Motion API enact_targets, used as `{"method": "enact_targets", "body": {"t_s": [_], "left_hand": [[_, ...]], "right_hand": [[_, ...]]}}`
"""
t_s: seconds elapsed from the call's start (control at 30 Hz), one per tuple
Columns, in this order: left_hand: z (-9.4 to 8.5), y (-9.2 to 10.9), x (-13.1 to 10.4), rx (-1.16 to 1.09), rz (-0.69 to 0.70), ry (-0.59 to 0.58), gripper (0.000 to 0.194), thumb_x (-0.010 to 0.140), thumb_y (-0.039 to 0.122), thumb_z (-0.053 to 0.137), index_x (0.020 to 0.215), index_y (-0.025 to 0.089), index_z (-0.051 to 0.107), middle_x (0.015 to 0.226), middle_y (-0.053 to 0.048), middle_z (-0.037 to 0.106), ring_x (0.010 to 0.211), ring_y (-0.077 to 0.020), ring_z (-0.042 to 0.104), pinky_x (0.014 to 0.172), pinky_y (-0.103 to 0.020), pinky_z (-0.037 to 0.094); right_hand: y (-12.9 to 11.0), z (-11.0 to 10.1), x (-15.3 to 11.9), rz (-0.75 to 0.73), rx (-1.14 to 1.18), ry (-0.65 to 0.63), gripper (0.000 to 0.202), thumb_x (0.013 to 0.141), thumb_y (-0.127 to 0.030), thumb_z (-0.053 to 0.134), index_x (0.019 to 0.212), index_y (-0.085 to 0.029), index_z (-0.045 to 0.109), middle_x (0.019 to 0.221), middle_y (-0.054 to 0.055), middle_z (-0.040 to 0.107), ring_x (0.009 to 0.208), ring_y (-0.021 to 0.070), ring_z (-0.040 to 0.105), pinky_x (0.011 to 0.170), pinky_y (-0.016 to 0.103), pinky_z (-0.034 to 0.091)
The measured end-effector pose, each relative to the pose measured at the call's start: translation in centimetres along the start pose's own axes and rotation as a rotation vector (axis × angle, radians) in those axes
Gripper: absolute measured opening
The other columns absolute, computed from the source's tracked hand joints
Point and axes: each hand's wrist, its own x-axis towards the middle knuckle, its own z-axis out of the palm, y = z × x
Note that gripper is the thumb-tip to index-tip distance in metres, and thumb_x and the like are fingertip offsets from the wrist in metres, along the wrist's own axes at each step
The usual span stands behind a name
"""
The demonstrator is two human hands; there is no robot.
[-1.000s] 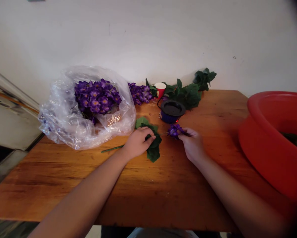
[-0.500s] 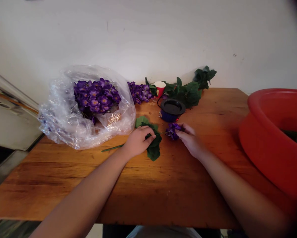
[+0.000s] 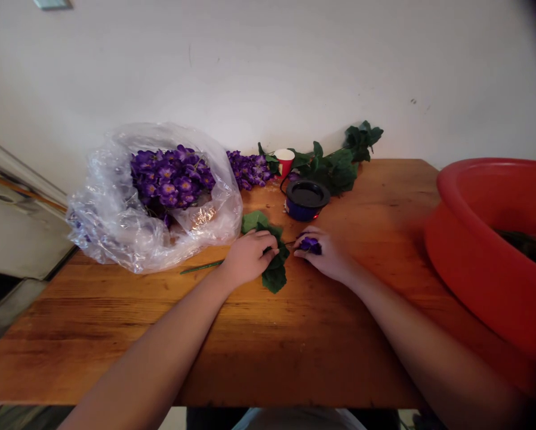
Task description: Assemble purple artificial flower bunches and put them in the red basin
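Note:
My left hand (image 3: 250, 257) is closed on a stem with green leaves (image 3: 274, 278), its thumb and fingers pinching among the leaves. The bare end of the green stem (image 3: 200, 267) pokes out to the left under my wrist. Just to the right, my right hand (image 3: 324, 257) is closed round a small purple flower (image 3: 310, 245). A thin stalk runs between the flower and the leaves. The fingers partly cover the petals, and the exact joint between stalk and stem is hidden.
A clear plastic bag (image 3: 111, 233) full of purple flowers (image 3: 169, 179) lies at left. Behind my hands stand a black-topped blue pot (image 3: 306, 200) with a red light and a red paper cup (image 3: 284, 164). Leafy stems (image 3: 335, 170) lie by the wall. A red tub (image 3: 465, 263) is at right.
My right hand has shifted left, closer to the leaves, and its fingers now wrap further over the flower. My left hand keeps its hold on the stem. The view has shifted slightly.

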Motion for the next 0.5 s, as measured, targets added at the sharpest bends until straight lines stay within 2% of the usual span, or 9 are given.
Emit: {"method": "enact_targets", "body": {"t_s": [0.1,0.33,0.5], "left_hand": [[-0.1,0.1,0.1,0.044,-0.004,-0.019,0.011,0.089,0.023,0.056,0.080,0.019,0.061,0.080,0.000,0.062,0.078,-0.0163,0.058,0.076,-0.031,0.039],[-0.2,0.1,0.1,0.045,0.015,-0.040,0.010,0.084,0.014,0.056,0.079,0.020,0.062,0.083,0.000,0.065,0.081,-0.0164,0.059,0.076,-0.031,0.037],[0.0,-0.3,0.2,-0.021,0.047,-0.054,0.014,0.082,0.009,0.053,0.076,0.019,0.061,0.081,-0.001,0.064,0.083,-0.0165,0.059,0.077,-0.030,0.040]], "right_hand": [[0.1,0.0,0.0,-0.096,-0.031,0.026,0.002,0.081,-0.019,0.068,0.081,-0.021,0.068,0.090,0.004,0.061,0.084,0.0179,0.061,0.078,0.034,0.049],[-0.2,-0.6,0.1,-0.328,-0.210,-0.006,0.018,0.078,-0.005,0.059,0.082,-0.020,0.067,0.096,0.007,0.059,0.093,0.0219,0.058,0.079,0.036,0.048],[-0.9,-1.0,0.3,-0.351,-0.297,-0.081,0.025,0.072,0.002,0.055,0.081,-0.020,0.064,0.097,0.007,0.058,0.091,0.0221,0.056,0.077,0.036,0.048]]}}
